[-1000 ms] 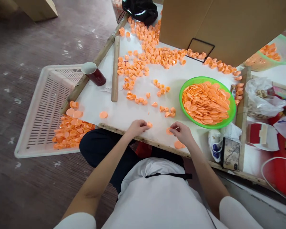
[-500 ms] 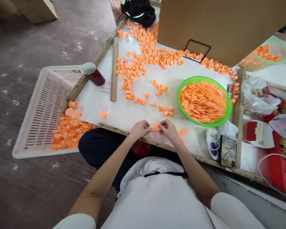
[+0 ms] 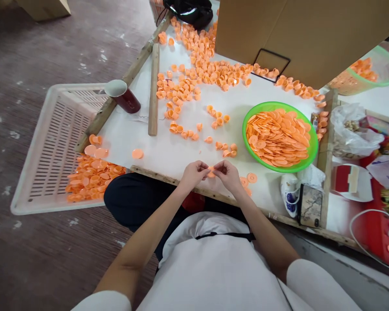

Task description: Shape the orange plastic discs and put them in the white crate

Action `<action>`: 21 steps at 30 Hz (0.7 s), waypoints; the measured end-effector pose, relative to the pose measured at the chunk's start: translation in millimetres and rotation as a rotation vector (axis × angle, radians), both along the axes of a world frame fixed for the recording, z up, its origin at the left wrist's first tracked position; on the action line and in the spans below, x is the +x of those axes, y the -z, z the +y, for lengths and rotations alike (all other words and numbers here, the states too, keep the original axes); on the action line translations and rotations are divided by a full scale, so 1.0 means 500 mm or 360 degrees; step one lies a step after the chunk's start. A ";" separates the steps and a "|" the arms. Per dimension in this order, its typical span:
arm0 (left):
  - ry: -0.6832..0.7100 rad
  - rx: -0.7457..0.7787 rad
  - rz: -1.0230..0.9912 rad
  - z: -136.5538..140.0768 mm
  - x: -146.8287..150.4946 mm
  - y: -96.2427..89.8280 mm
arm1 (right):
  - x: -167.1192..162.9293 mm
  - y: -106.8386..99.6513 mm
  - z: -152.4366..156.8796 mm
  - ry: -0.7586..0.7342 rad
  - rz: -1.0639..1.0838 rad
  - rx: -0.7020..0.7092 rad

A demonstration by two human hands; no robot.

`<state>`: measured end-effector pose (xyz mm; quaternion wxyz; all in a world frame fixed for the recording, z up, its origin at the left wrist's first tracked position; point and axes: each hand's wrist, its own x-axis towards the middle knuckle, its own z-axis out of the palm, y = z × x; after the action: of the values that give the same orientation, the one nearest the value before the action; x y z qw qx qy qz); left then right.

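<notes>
Just above the table's front edge, my left hand (image 3: 193,175) and my right hand (image 3: 228,175) meet, fingertips pinched on a small orange plastic piece (image 3: 211,172). Fingers cover most of it, and I cannot tell whether it is one part or two pressed together. Flat orange discs (image 3: 252,178) lie just right of my right hand. Beyond it, a green bowl (image 3: 314,144) is heaped with more discs (image 3: 278,138). Small orange cups (image 3: 227,149) sit in loose groups ahead of my hands, with a larger spread of cups (image 3: 207,71) farther back.
A dark red mug (image 3: 129,101) tilts near a wooden strip (image 3: 153,90). Left of the table stands a white crate (image 3: 52,142) holding orange pieces (image 3: 92,181). A cardboard box (image 3: 298,39) is at the back; a phone (image 3: 311,205) leans at the front right.
My hands have come closer together on the orange piece. The disc that showed by my right fingers is now mostly covered. The camera view has shifted slightly.
</notes>
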<state>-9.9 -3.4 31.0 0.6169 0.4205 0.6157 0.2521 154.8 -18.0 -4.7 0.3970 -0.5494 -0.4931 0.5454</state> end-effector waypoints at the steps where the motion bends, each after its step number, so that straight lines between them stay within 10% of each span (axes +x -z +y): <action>1: 0.0033 0.0050 0.0082 -0.004 0.001 0.007 | -0.002 0.006 -0.002 0.0026 -0.0090 -0.0029; 21: 0.0411 -0.0273 0.0266 0.050 0.006 0.037 | 0.007 -0.009 0.093 -0.0433 -0.0393 -0.0668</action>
<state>-7.1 21.9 12.5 0.6244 0.4615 0.6249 0.0816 158.4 28.3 -0.4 0.1345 -0.6106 -0.4833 0.6127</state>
